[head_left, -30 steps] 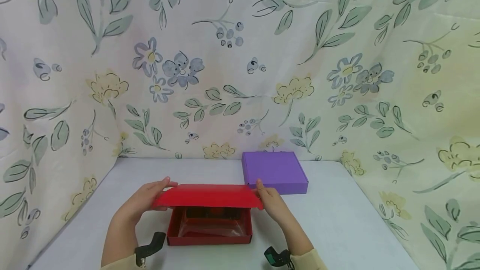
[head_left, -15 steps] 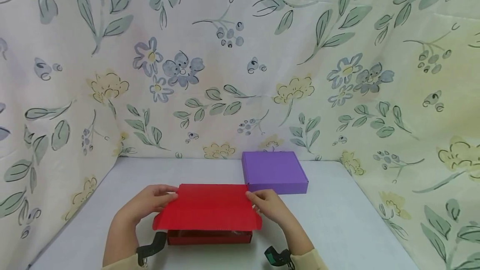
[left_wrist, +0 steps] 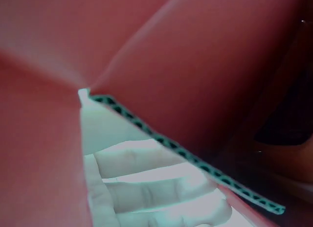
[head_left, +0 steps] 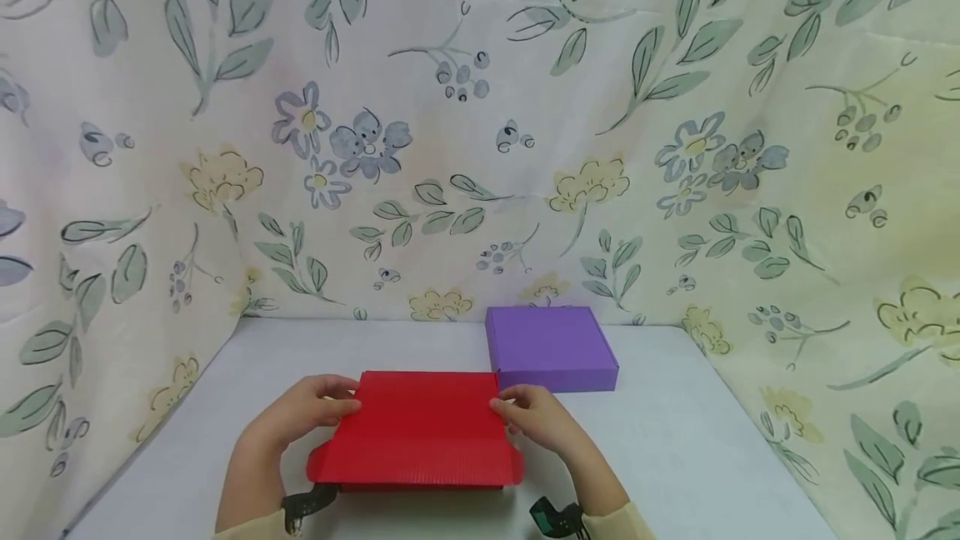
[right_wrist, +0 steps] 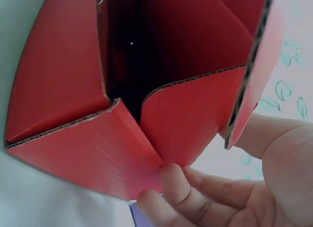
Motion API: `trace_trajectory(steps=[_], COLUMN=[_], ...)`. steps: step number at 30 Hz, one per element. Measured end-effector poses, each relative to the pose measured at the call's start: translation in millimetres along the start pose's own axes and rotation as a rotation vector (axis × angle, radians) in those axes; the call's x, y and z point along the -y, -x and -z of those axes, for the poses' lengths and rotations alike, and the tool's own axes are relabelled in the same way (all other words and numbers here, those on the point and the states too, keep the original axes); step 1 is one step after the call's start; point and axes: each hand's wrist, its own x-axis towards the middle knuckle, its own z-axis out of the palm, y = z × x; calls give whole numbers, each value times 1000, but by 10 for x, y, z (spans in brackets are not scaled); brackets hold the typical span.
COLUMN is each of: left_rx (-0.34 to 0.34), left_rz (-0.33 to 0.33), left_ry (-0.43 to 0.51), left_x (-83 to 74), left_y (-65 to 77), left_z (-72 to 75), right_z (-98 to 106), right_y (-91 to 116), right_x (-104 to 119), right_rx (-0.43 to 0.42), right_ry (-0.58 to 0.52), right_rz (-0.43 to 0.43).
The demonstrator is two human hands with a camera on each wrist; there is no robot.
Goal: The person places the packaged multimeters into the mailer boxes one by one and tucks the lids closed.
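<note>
A red cardboard box [head_left: 420,487] lies on the table with its lid [head_left: 427,427] tilted down over it, side tabs sticking out at the front corners. My left hand [head_left: 311,407] holds the lid's left edge toward the back, thumb on top. In the left wrist view its fingers [left_wrist: 151,192] show beyond the corrugated edge. My right hand [head_left: 536,417] grips the opposite edge, thumb by the lid and fingertips [right_wrist: 173,183] against the box's rear corner. The right wrist view shows a gap between lid and wall, dark inside. The contents are mostly hidden.
A closed purple box [head_left: 551,348] lies just behind the red one, to the right. The white table [head_left: 675,448] ends at a floral cloth [head_left: 450,148] hanging at the back and sides. Small black cameras sit on both wrists.
The lid has swung down toward me from raised, covering the plastic-wrapped contents seen earlier. Both hands have slid from its front corners to the sides near the back.
</note>
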Motion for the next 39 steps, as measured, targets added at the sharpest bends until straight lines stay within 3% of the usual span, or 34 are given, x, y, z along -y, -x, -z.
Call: trace_trajectory(steps=[6, 13, 21, 27, 32, 39], left_rx=[-25, -83, -126, -98, -46, 1], left_rz=[5, -27, -21, -9, 20, 88], left_ry=[-21, -117, -105, -103, -157, -232], left_x=[18, -40, 33, -30, -102, -145], left_y=[55, 76, 155, 239, 342, 484], left_z=[-64, -154, -291, -273, -209, -160], right_z=[12, 65, 11, -26, -73, -129], right_y=[79, 146, 264, 341, 407, 475], right_x=[73, 125, 136, 243, 339, 429], right_rx=[38, 90, 130, 132, 162, 137], right_ry=[52, 119, 169, 231, 232, 275], right_rz=[-1, 0, -3, -15, -50, -66])
